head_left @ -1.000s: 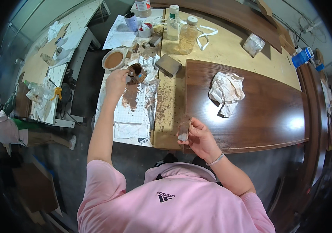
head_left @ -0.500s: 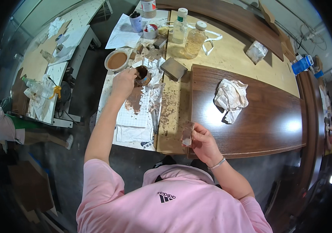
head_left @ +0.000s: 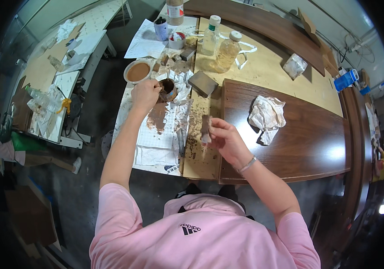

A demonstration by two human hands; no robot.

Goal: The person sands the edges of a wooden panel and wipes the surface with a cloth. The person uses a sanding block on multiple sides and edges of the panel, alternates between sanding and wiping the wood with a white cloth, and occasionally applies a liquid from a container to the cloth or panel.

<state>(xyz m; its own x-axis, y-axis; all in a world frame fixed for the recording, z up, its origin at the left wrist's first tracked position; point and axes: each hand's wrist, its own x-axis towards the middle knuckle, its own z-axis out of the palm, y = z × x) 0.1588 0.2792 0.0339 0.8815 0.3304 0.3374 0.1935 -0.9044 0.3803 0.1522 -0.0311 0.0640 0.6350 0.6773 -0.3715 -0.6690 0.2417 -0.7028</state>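
My left hand (head_left: 146, 95) is closed in a pinch at the left rim of a small round pot (head_left: 168, 90) with dark brown stuff inside. Whether its fingers grip the rim or a thin tool there cannot be made out. Between the thumb and fingers of my right hand (head_left: 229, 140) is a small flat brown-smeared piece (head_left: 206, 127) with a pale lower end, held upright above the bench. Just behind the left hand sits a round tub (head_left: 138, 71) of lighter brown paste. Under the pot lies white paper (head_left: 158, 141) stained brown.
A glossy dark brown wood panel (head_left: 308, 134) lies at right, bearing a crumpled white cloth (head_left: 267, 117). Behind stand a grey-brown block (head_left: 202, 84), two clear bottles (head_left: 228, 54) and a purple-white cup (head_left: 161, 29). Another bench (head_left: 59, 105) stands at far left, near a person (head_left: 6, 145).
My right hand has moved left and away from me, and its flat piece is now turned more edge-on. My left hand stays at the pot's rim. The view has shifted slightly.
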